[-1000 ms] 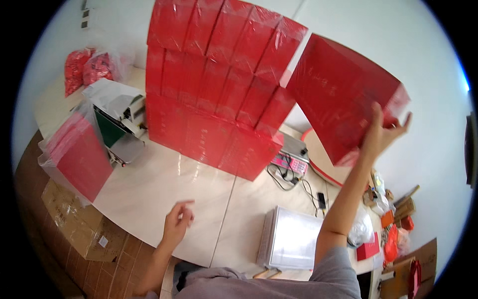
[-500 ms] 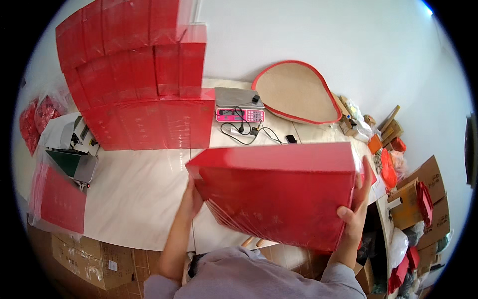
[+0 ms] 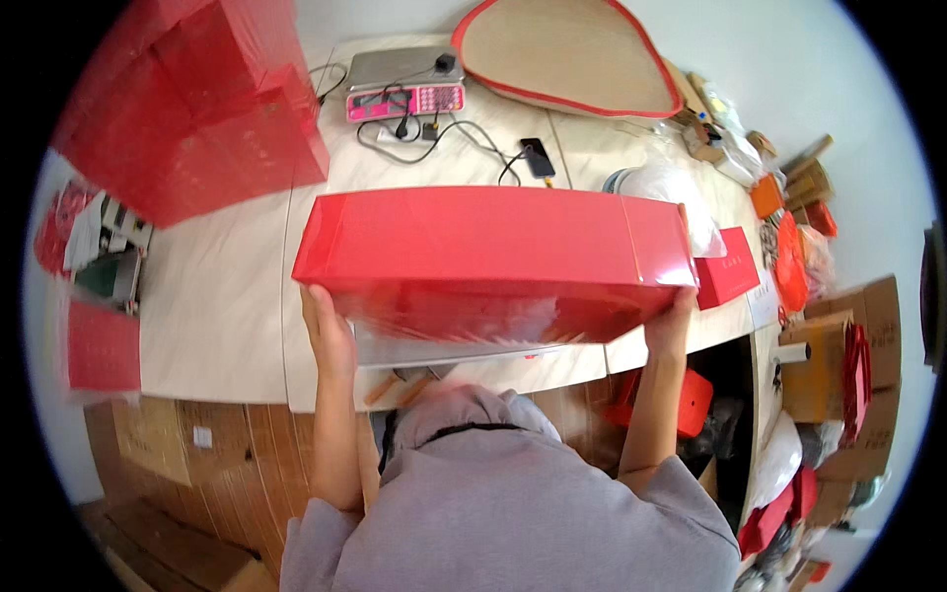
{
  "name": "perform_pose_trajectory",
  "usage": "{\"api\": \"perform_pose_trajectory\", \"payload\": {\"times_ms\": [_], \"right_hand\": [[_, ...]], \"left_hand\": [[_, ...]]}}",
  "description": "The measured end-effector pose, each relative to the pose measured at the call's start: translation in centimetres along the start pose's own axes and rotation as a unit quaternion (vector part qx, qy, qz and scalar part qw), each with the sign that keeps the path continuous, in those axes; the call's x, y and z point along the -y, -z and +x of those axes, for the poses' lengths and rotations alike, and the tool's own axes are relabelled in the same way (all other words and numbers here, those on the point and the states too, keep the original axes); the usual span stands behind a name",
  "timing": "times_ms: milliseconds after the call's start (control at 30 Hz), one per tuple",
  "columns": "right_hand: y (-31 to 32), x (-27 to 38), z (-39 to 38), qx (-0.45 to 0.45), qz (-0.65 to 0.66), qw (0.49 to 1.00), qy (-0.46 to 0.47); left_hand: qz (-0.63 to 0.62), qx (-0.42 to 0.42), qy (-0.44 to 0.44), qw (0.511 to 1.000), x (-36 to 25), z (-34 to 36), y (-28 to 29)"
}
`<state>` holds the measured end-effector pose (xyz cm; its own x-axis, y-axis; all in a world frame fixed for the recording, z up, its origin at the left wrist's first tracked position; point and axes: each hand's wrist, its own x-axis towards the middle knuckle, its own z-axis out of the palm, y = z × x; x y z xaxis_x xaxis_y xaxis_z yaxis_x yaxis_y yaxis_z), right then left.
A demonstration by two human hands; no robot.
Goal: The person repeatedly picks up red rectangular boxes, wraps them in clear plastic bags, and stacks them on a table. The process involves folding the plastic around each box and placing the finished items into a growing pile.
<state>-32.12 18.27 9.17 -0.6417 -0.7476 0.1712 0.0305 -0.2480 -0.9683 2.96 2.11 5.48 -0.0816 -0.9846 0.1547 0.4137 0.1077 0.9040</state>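
A wide red box [image 3: 493,237] with shiny clear film is spanning the space between your hands, above the worktop [image 3: 217,331]. Your left hand [image 3: 331,333] is gripping the wide red box's left end; your right hand [image 3: 672,321] is gripping its right end. Beyond that box, a scale [image 3: 395,71] with a pink panel is sitting, and a dark phone [image 3: 538,158] is lying nearer to it. Past its left end, stacked red boxes [image 3: 222,153] are standing; just past its right end, a small red box [image 3: 725,266] is resting.
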Motion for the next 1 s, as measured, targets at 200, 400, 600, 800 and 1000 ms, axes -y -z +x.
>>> {"api": "perform_pose_trajectory", "payload": {"times_ms": [200, 400, 600, 800, 1000], "right_hand": [[-1.4, -4.1, 4.8, 0.084, 0.068, 0.992, 0.065], [-3.5, -5.5, 6.7, 0.082, 0.045, 0.993, 0.07], [-4.5, -7.2, 7.2, 0.103, 0.056, 0.99, 0.076], [-3.3, -8.6, 7.5, 0.127, 0.034, 0.989, 0.069], [-2.9, -8.3, 7.5, 0.12, 0.007, 0.991, 0.055]], "left_hand": [[0.035, -0.05, -0.045, 0.997, 3.9, -0.2, -0.5], [0.039, -0.09, -0.084, 0.992, 4.7, 2.1, -0.5], [0.059, -0.103, -0.072, 0.99, 5.2, 2.9, 0.8], [0.123, -0.104, -0.028, 0.987, 4.0, 3.0, -0.5], [0.179, -0.052, -0.017, 0.982, 1.8, 4.6, -1.5]]}}
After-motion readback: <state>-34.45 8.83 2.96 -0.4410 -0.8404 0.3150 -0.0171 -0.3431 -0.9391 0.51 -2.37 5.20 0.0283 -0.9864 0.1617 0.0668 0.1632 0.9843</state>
